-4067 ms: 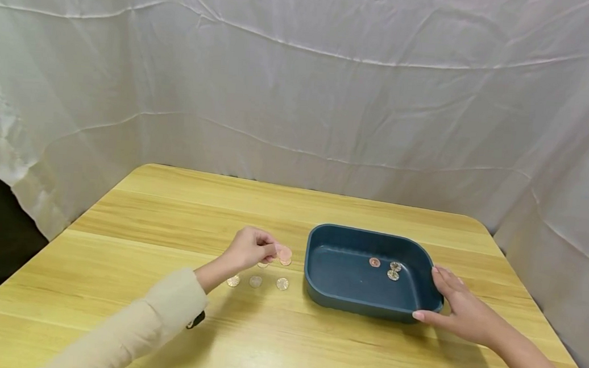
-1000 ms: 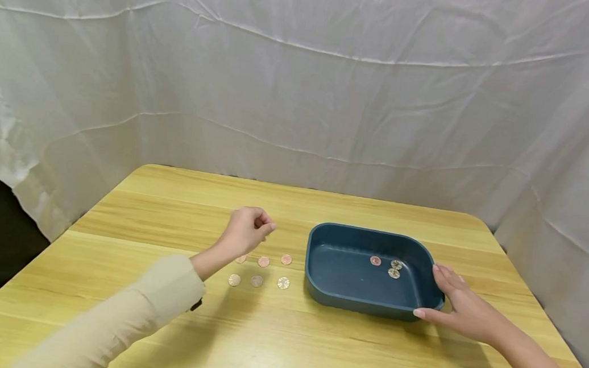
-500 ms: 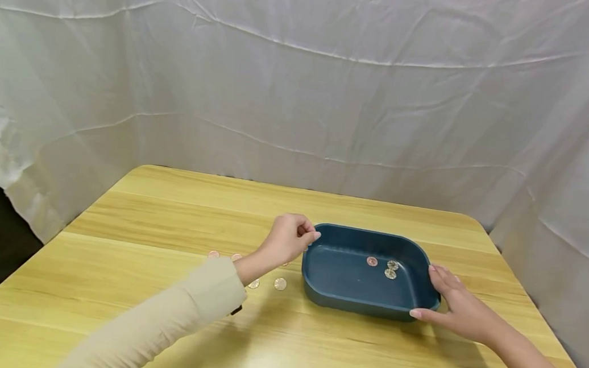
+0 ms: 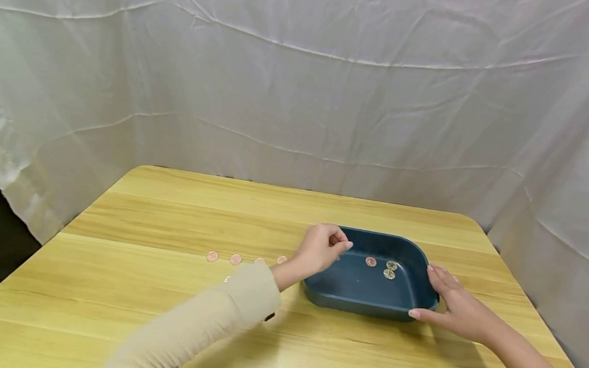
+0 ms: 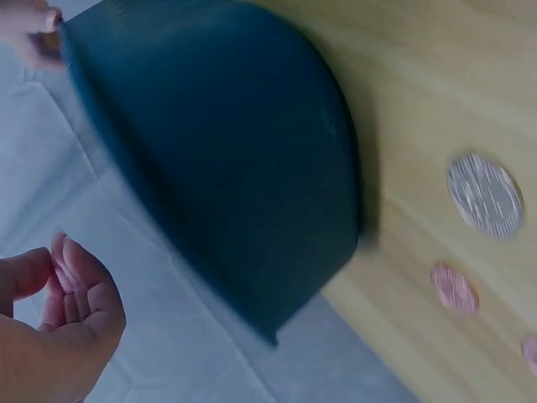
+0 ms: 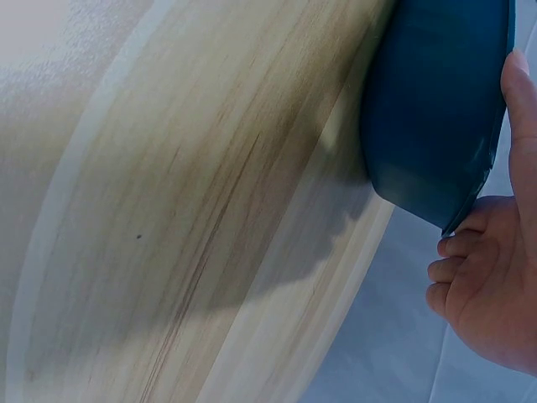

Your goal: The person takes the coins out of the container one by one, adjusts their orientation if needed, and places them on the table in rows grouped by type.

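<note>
My left hand [image 4: 323,247] is over the left part of a dark blue tray [image 4: 362,311], thumb and forefinger tips close together. Whether a coin lies between those fingertips is hidden, also in the left wrist view. At the tray's right end my right hand [image 4: 455,303] grips the rim, thumb at the near side and fingers at the far side. Inside lie a copper-coloured coin [image 4: 371,262] and two gold-coloured coins [image 4: 389,274]. Several copper-coloured coins [image 4: 236,260] form a row on the table left of the tray. My left sleeve covers most of a second row.
Everything stands on a wooden table [image 4: 154,277] with rounded back corners. A light curtain [image 4: 300,104] hangs behind it and at both sides. The left sleeve [image 4: 245,294] crosses low over the table.
From left of the tray, my left hand has moved right, over its rim and inside area, fingertips still close together. The right hand and the coins in the tray stay put.
</note>
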Demonstrator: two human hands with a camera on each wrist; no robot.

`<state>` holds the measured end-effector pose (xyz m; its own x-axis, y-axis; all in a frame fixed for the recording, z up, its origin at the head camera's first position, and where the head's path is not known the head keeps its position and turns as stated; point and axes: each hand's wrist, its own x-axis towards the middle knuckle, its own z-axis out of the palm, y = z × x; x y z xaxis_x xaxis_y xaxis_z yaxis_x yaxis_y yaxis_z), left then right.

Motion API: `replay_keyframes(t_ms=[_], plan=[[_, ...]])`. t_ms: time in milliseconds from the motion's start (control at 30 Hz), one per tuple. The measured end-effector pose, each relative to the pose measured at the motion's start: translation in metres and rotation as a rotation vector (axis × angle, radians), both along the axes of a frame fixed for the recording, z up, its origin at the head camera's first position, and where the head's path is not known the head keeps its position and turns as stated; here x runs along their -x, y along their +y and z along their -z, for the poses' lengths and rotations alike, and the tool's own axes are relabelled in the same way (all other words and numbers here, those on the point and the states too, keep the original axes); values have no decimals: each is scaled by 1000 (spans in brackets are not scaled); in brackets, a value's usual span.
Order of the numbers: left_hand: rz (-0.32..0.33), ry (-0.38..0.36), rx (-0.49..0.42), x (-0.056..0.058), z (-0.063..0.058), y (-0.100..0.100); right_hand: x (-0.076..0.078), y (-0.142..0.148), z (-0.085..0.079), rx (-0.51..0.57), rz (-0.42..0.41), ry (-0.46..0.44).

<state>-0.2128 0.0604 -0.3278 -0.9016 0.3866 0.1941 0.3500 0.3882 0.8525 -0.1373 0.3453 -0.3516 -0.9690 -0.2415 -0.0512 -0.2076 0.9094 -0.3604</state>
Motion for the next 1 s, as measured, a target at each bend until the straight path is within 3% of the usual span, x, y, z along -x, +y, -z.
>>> replay_keyframes(t_ms=[333, 467, 700, 867, 1000], plan=[[-16, -21, -56, 5, 21, 40, 0, -3, 0, -8, 7, 1], [-65, -30, -49, 9, 28, 54, 0, -4, 1, -9, 8, -2], [-145, -131, -37, 14, 36, 75, 1, -5, 1, -26, 10, -2], [-244, -150, -17, 16, 42, 88, 2, -4, 1, -18, 6, -2], [-286, -163, 19, 17, 47, 94, 2, -3, 2, -13, 2, -1]])
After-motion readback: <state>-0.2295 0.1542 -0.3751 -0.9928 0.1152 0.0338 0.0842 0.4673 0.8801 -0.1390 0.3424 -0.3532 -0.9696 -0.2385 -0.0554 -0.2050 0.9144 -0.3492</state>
